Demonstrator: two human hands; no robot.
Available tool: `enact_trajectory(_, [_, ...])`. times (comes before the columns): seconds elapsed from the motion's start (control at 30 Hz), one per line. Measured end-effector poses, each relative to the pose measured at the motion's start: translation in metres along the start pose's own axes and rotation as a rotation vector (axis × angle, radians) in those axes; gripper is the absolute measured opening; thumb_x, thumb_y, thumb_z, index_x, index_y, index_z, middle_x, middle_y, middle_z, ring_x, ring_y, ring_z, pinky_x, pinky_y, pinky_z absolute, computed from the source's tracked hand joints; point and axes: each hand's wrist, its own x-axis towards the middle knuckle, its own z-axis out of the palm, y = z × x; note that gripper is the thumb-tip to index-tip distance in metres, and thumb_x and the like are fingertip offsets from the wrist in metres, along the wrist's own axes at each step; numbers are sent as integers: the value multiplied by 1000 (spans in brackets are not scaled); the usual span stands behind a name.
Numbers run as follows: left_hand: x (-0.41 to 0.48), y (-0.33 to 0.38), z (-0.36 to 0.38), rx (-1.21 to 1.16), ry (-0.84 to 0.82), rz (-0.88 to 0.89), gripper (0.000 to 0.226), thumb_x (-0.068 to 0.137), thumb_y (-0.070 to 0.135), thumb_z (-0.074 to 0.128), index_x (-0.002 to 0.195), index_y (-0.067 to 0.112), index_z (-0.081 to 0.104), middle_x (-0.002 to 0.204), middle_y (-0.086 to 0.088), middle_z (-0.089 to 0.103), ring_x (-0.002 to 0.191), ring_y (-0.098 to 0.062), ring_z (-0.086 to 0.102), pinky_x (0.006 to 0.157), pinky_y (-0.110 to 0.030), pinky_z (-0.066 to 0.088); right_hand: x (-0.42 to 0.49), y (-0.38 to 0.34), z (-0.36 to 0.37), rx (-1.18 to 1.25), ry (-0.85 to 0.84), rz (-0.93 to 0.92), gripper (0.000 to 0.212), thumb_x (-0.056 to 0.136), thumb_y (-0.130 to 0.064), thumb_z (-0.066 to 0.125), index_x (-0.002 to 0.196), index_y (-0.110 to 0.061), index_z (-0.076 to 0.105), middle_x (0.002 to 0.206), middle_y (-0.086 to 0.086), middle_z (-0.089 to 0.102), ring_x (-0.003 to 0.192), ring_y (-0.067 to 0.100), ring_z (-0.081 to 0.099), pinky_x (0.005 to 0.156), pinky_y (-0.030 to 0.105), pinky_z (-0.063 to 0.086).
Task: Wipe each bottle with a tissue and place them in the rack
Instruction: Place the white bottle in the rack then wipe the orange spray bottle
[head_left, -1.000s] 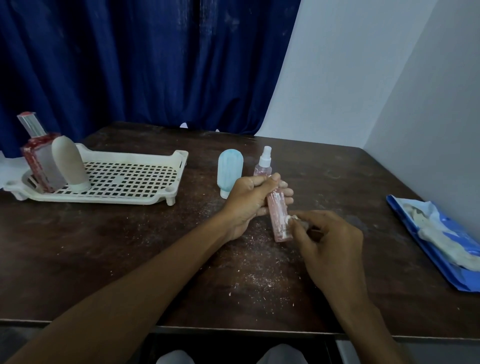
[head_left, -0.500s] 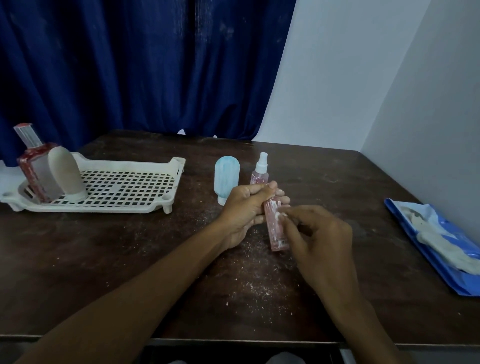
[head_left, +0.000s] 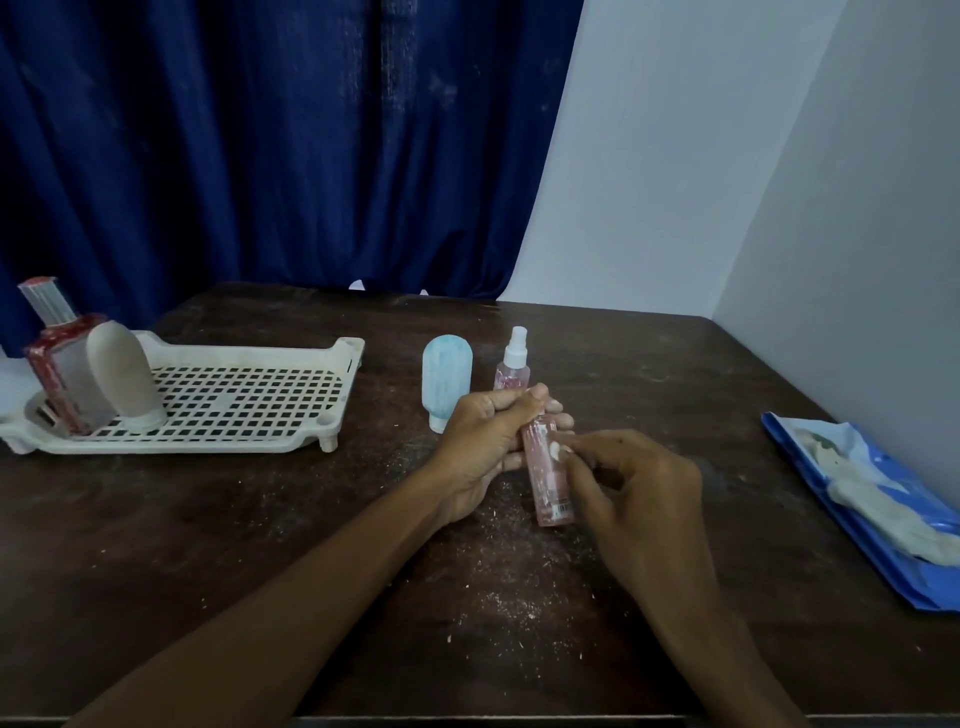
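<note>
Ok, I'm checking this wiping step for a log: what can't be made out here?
Head view only:
pink bottle: top hidden by the left hand gripping it; label print too small.
tissue: mostly hidden inside the right hand's pinching fingers.
spray bottle: lower part behind the left hand.
blue packet: cut off by the right edge.

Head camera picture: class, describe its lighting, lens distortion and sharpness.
Head view: dim, even light, no glare or hard shadows. Head view: wide-angle bending tilts the red bottle at the left edge and slants the wall corner. Head view: the pink bottle in the left hand looks soft, label unreadable; the tissue in the right hand is a pale blur.
</note>
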Motion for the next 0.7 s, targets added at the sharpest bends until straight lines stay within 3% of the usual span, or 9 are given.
enact_trajectory(0.17, [0,-2,1,6,13,15,27,98,29,60,100,6,73,92,-6,77,83,-16,73,72,-28,59,13,-2,6,4,34,17,18,84,-5,75,98,-16,79,90,-5,74,77,1,65,71,15,53])
enact_trajectory(0.37, [1,-1,-1,19,-7,16,30,99,30,58,106,4,71,101,-10,77,92,-20,74,79,-31,60,2,3,5,-6,1,6,21,83,-3,76,99,-17,79,91,-6,71,79,-4,63,73,3,47])
enact_trajectory(0.57, [0,-2,0,52,13,44,31,98,30,59,108,5,73,102,-13,76,91,-20,73,78,-30,60,17,3,13,-30,47,3,15,85,-4,75,96,-13,79,88,-1,72,75,4,65,70,14,51])
enact_trajectory(0.7, [1,-1,-1,33,-13,30,32,99,29,57,111,2,70,104,-9,77,96,-21,74,79,-29,59,5,1,8,5,28,-27,25,83,0,75,105,-13,78,95,-2,71,81,-3,63,75,3,47])
